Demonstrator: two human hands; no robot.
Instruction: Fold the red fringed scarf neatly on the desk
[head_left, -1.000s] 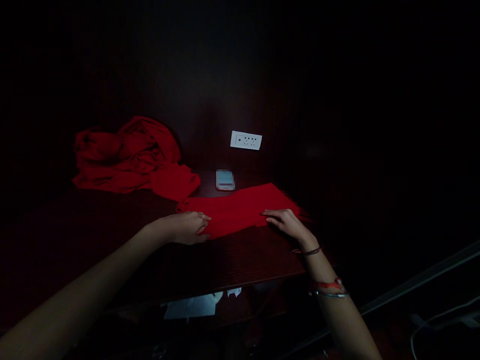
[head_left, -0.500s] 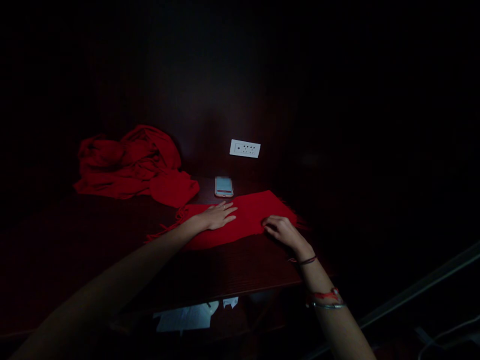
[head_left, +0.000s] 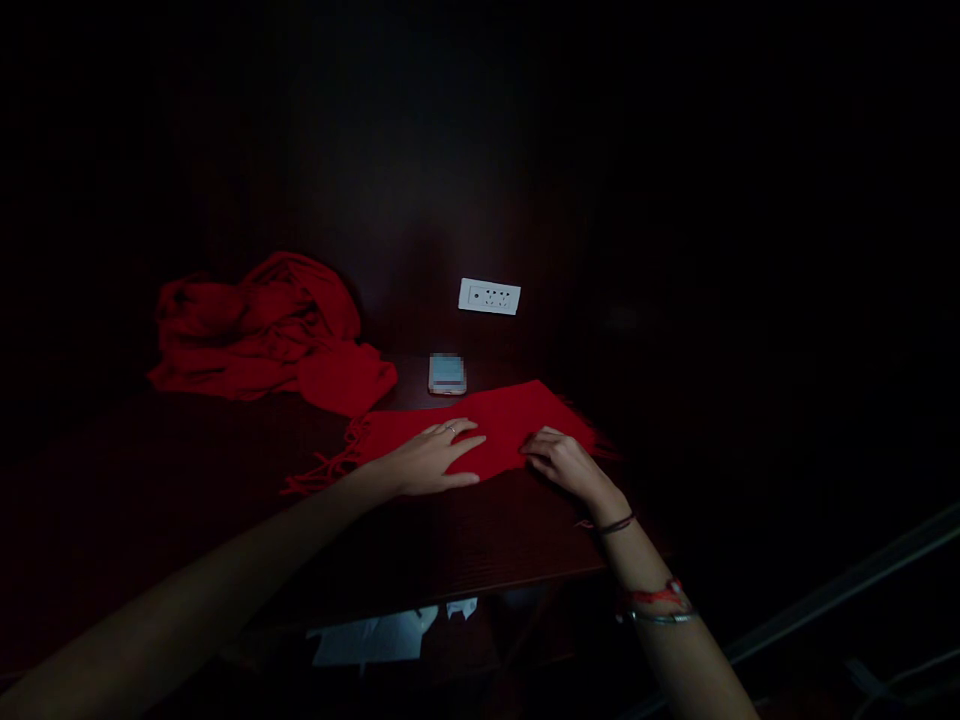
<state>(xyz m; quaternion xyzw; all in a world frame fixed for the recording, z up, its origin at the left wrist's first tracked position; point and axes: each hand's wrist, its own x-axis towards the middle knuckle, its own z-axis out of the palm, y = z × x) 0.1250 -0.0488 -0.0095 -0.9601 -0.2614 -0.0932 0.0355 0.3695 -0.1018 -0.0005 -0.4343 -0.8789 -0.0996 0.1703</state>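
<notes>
A red fringed scarf lies folded into a flat band across the dark table, its tassels showing at both ends. Over its left part rests my left hand, fingers spread and palm down, with a ring on one finger. My right hand is at the scarf's front edge, right of the middle, its fingers bent and drawn together on the cloth. The exact hold of those fingertips is partly hidden.
A heap of crumpled red cloth lies at the back left. Behind the scarf is a phone with a lit screen. A white wall socket sits above it. Papers show below the table's front edge.
My left hand has come nearer to me across the scarf, toward its front edge, fingers still spread. The right hand has barely shifted.
</notes>
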